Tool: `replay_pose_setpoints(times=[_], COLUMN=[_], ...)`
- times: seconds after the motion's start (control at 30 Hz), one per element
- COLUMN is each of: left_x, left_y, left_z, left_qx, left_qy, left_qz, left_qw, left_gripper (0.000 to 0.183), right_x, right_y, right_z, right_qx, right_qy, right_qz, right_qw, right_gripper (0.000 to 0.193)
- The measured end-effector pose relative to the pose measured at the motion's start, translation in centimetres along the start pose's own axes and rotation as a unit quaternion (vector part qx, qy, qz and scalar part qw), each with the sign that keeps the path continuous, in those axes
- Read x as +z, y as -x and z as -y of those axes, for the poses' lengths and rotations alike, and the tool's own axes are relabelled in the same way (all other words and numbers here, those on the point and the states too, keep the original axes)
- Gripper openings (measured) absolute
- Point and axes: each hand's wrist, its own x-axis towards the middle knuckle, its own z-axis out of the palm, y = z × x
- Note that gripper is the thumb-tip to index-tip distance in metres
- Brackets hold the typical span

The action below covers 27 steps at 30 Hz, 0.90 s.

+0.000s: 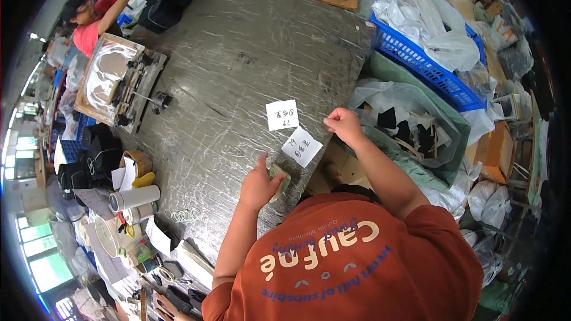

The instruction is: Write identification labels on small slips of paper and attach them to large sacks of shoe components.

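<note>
Two white paper slips with handwriting lie on the dark worktable (214,53); the farther slip (281,116) sits just beyond the nearer slip (301,147), which is turned at an angle. My left hand (259,185) is low over the near part of the table, index finger stretched out and thumb apart. Its thumb is at a small greenish block (281,182); whether it presses on it I cannot tell. To the right of the slips, at the table's right edge, my right hand (344,125) has thumb and fingertips pinched together. Anything between them is too small to make out.
On the right stand a blue basket (410,47) of plastic bags and a green bin (461,137) with black pieces. To the left are a framed fixture (110,80), a white bottle (135,198) and a wire coil (182,214). A co-worker (89,24) reaches over black items.
</note>
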Motion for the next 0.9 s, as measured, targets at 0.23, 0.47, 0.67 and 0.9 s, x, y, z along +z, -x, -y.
replay_pose_setpoints(times=[0.23,0.47,0.67,0.9], left_x=[0.4,1.6,2.3,3.4], left_y=[-2.3,-4.4,-5.9,-7.7], left_z=[-2.0,-2.2,-2.6,-2.3], left_qx=[0.037,0.043,0.028,0.024], left_qy=[-0.103,-0.190,-0.214,-0.275], left_qz=[0.119,0.219,0.252,0.295], left_qw=[0.987,0.956,0.943,0.915], left_gripper=[0.031,0.032,0.035,0.037], right_x=[0.4,0.8,0.8,0.9], right_y=[-0.4,-0.1,-0.2,-0.2], right_z=[-2.0,-1.6,-1.3,-1.3], right_qx=[-0.051,-0.051,-0.045,-0.092], right_qy=[0.146,0.174,0.178,0.203], right_qz=[-0.055,-0.064,-0.070,-0.089], right_qw=[0.986,0.981,0.980,0.971], right_gripper=[0.017,0.018,0.017,0.016])
